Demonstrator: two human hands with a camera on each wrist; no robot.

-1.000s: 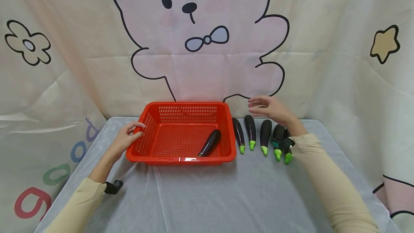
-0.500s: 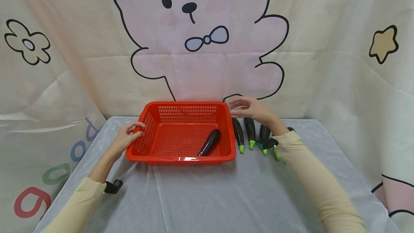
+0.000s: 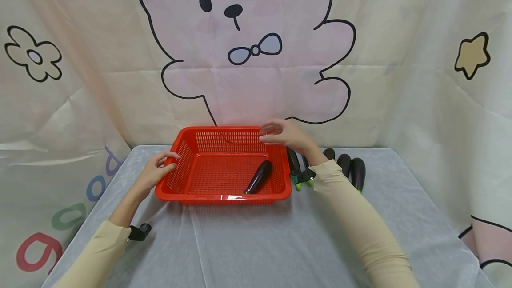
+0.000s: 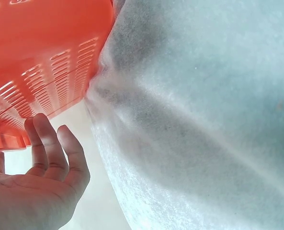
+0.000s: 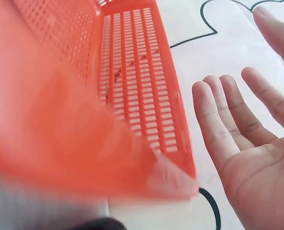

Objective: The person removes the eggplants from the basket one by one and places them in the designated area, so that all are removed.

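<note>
The red plastic basket [image 3: 224, 197] stands on the table, a dark eggplant [image 3: 260, 176] lying at its right inside. My left hand [image 3: 154, 170] is at the basket's left rim, fingertips overlapping it in the head view. In the left wrist view its fingers [image 4: 48, 146] rise loosely beside the slotted outer wall. Over the basket's back right corner hovers my right hand [image 3: 286, 134], holding nothing. Its spread fingers and bare palm show in the right wrist view, beside the basket wall [image 5: 142, 86].
Several more eggplants [image 3: 358, 173] lie right of the basket, some partly hidden by my right wrist and sleeve. A curtain [image 3: 256, 88] with a printed bear hangs behind the grey-covered table [image 3: 240, 243].
My right hand has moved left, from above the loose eggplants to the basket's back right corner. The left hand, the basket and the eggplant in it have stayed put.
</note>
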